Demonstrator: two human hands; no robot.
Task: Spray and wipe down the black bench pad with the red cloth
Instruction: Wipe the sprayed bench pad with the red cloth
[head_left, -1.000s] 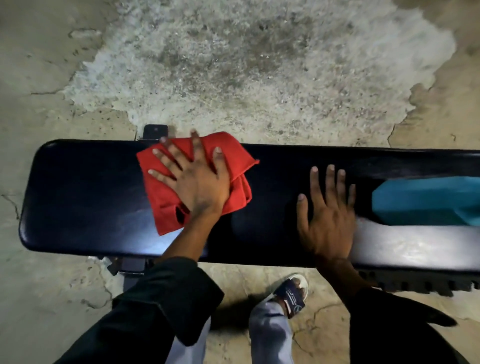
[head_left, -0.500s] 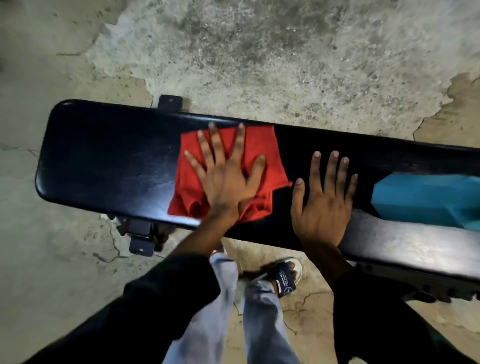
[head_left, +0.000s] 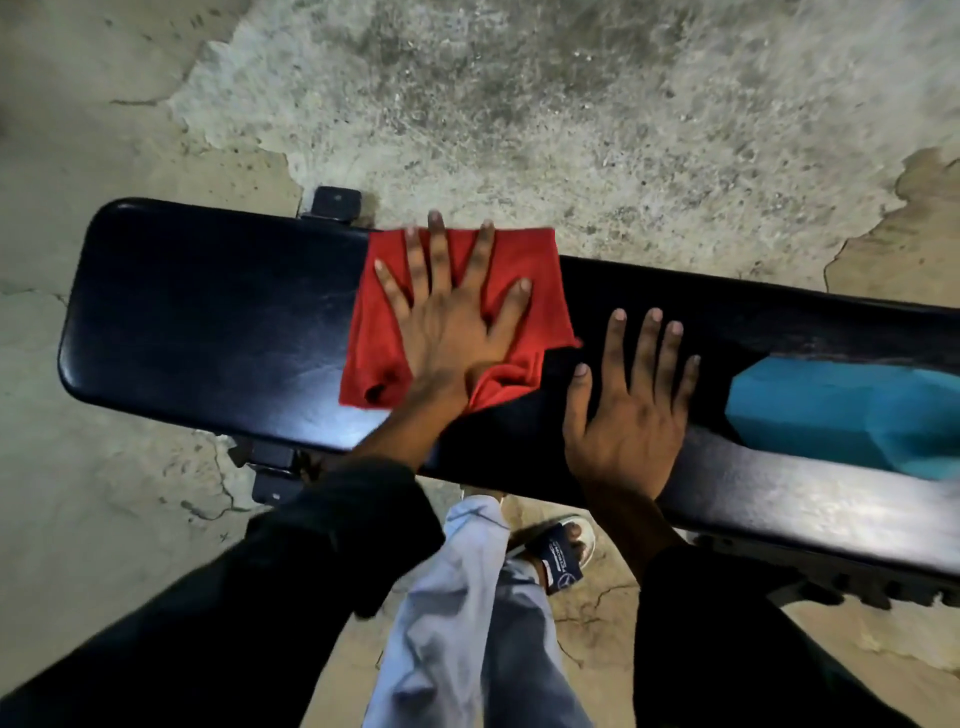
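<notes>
On the pad's (head_left: 208, 312) far edge, the left hand (head_left: 447, 332), fingers splayed flat, is pressing the cloth (head_left: 540, 270), having swept it rightward. The right hand (head_left: 628, 410), open-palmed, is bracing beside it; wiping is advancing toward the middle.

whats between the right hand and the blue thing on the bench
Nothing: in the head view only bare black bench pad separates the right hand from the blue object.

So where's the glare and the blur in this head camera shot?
In the head view, glare whitens the black bench pad along its near edge at lower right; the left hand on the red cloth is fairly sharp, the dark sleeves and frame edges smear, and the wide lens bows the pad.
</notes>
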